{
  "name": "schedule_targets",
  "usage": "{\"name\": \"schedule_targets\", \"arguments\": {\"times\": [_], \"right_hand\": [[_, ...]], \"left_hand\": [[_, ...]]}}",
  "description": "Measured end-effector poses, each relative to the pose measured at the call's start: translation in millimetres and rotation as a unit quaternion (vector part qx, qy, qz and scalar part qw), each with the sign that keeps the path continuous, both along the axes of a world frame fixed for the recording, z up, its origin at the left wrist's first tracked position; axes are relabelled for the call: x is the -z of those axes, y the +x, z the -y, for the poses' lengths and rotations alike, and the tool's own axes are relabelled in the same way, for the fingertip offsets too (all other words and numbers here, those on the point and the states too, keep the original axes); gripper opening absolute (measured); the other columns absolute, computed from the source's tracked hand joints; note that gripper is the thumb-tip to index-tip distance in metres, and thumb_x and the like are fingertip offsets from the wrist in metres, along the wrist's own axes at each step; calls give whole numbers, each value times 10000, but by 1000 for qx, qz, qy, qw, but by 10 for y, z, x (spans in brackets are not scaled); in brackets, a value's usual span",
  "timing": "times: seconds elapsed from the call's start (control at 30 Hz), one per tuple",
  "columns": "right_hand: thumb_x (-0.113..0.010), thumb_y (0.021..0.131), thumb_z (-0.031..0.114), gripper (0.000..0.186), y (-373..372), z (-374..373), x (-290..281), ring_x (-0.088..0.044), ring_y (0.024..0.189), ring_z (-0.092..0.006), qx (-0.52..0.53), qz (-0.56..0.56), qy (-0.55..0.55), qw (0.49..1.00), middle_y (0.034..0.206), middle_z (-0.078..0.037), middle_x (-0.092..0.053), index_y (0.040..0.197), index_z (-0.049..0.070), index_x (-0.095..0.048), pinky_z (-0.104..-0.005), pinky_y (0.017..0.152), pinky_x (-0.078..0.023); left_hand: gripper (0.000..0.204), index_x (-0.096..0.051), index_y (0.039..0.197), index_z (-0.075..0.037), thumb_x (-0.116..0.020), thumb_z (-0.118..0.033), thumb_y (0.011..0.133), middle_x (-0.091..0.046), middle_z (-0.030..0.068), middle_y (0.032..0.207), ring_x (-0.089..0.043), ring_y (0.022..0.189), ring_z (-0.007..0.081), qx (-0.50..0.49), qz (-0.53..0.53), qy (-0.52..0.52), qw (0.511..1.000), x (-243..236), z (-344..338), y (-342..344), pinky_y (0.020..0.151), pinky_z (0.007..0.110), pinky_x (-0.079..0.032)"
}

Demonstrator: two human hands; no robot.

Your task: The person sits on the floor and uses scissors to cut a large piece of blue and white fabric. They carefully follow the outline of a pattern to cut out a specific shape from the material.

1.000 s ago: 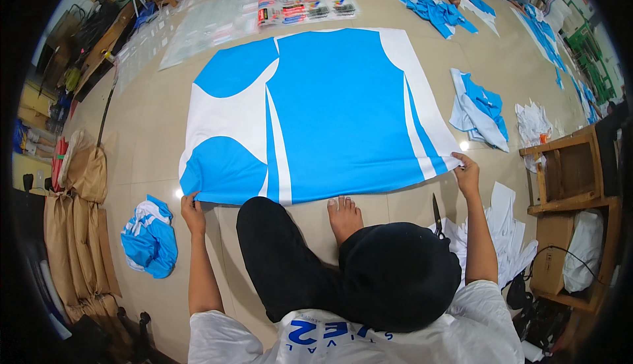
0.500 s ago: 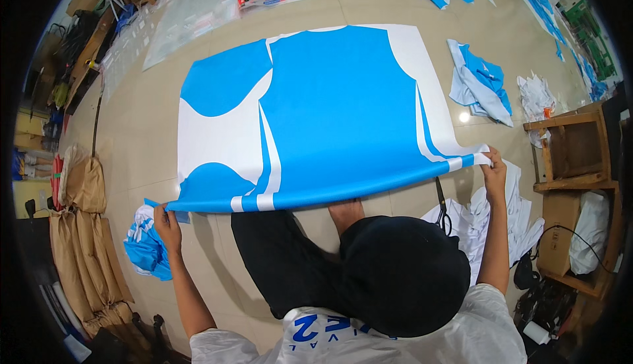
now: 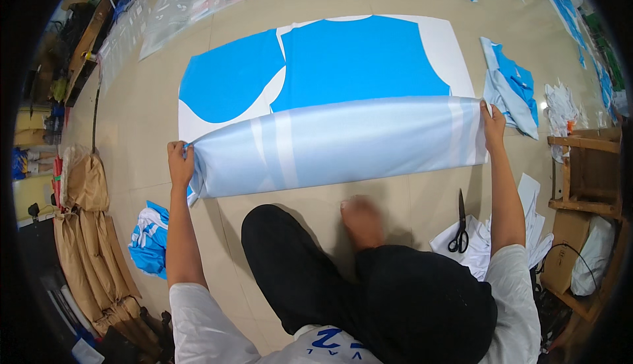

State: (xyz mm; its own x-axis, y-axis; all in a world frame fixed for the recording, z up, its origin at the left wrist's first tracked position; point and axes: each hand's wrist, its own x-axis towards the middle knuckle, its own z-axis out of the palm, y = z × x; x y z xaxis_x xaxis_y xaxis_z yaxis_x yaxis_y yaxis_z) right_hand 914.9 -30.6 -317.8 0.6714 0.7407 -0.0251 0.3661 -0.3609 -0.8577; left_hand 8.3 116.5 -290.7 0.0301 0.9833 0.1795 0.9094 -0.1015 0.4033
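A wide sheet of printed fabric, bright blue with white gaps between garment-shaped panels, lies on the tiled floor before me. Its near part is turned over, so the pale bluish underside faces up. My left hand pinches the folded edge at its left corner. At the right corner, my right hand grips the same edge, thumb and fingers closed on it. Between the two hands the edge stretches in a slight upward curve. Black scissors lie on white cloth scraps near my right forearm.
A crumpled blue-and-white cloth lies left of my left forearm. Folded blue fabric rests to the right of the sheet. Clear plastic sheets spread at the far left. A wooden frame stands at right, brown wrapped bundles at left.
Both hands have moved away from me with the near edge, folding the fabric over and baring its pale underside. My bare foot and the scissors now show more fully.
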Motion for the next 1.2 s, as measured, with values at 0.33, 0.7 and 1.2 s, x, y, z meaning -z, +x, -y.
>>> {"name": "schedule_targets", "arguments": {"times": [0.33, 0.7, 1.2], "right_hand": [[-803, 1038, 337, 357, 4, -325, 388, -530, 775, -74, -33, 53, -67, 996, 821, 13, -680, 1061, -18, -776, -274, 714, -452], [-701, 962, 16, 236, 113, -370, 413, -585, 786, -72, -70, 78, -69, 992, 988, -37, -756, 1184, -37, -763, -252, 730, -474], [-627, 962, 4, 252, 267, -399, 622, -567, 790, -49, -71, 56, -35, 995, 967, 7, -716, 1186, -34, -735, -222, 708, -433]], "left_hand": [[303, -708, 1081, 39, -703, -263, 1047, -709, 212, 993, -663, 945, 367, 43, -22, -51, 998, 354, -394, 150, 843, 459, -512], [333, -720, 1087, 29, -706, -302, 1052, -719, 231, 847, -678, 739, 346, -1, 6, -105, 994, 289, -485, 196, 703, 461, -531], [322, -724, 1050, 32, -717, -291, 1046, -682, 190, 732, -621, 622, 266, 8, -4, -81, 997, 324, -532, 229, 632, 426, -497]]}}
